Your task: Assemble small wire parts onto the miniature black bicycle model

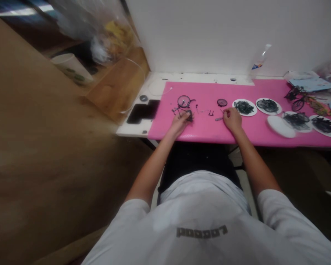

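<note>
My left hand [181,121] is closed around the dark frame of a miniature bicycle [184,102], whose spoked wheel points away from me. The fingers hide part of the frame. Over the pink mat, my right hand [232,118] has its fingers pinched together; a thin dark tip shows at them, too small to name. Just left of those fingers lies a small grey tool [218,119], perhaps a screwdriver. A loose miniature wheel [222,102] rests beyond the right hand. Between the hands are a small black bracket-like part [211,113] and a thin silvery part [202,110].
White plates [255,110] of black parts stand on the right of the pink mat [204,129]; a blank white lid or plate [280,126] overlaps them. Another miniature bicycle [297,98] is at far right. Black phone-like slabs [139,113] lie left, and a clear bottle [260,60] stands behind.
</note>
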The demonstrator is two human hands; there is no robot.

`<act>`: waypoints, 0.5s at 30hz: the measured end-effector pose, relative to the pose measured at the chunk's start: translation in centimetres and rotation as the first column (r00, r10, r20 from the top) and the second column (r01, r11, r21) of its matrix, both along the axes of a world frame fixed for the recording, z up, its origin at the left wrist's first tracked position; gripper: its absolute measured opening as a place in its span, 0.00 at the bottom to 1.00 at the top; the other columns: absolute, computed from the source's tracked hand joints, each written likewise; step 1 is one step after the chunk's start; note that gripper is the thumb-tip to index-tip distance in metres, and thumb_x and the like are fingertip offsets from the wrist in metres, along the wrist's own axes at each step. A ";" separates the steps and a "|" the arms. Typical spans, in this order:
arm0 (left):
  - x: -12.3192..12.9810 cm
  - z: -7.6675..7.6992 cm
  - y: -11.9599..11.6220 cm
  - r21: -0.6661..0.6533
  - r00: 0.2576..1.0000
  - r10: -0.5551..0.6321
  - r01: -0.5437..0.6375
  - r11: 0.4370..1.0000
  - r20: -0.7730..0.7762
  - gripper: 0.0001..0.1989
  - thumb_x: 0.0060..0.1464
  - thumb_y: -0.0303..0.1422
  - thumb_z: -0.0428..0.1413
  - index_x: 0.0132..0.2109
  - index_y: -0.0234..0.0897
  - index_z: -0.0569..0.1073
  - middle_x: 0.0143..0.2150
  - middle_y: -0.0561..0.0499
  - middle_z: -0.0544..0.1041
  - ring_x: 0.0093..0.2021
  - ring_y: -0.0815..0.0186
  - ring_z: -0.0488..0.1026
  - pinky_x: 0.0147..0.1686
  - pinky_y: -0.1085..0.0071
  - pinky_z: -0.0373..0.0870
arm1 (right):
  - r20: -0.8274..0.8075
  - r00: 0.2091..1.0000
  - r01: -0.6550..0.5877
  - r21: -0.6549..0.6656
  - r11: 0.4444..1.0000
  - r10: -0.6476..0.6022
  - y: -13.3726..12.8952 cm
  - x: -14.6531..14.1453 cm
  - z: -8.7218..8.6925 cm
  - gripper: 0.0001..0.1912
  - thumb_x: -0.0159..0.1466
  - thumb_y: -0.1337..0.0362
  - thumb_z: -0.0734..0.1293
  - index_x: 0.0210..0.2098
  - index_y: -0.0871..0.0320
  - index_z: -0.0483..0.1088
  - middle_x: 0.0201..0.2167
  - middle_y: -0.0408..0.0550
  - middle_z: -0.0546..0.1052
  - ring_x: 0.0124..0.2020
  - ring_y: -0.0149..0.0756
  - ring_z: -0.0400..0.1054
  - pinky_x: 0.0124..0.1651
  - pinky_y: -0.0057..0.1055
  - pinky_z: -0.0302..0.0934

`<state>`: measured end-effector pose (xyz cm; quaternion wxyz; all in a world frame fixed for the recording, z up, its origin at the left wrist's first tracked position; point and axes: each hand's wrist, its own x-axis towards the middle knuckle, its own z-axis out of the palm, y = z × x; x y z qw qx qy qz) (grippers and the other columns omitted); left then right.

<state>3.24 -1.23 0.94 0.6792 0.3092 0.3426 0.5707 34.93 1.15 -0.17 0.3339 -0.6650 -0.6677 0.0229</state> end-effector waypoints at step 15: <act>-0.2 0.0 0.1 -0.010 1.000 -0.005 0.005 1.000 -0.005 0.08 0.61 0.26 0.70 0.46 0.33 0.82 0.46 0.42 0.87 0.48 0.61 0.84 0.50 0.67 0.79 | -0.040 0.999 -0.004 0.069 0.998 0.006 0.1 0.2 0.1 0.14 0.68 0.62 0.63 0.49 0.55 0.76 0.49 0.60 0.79 0.51 0.53 0.73 0.59 0.50 0.70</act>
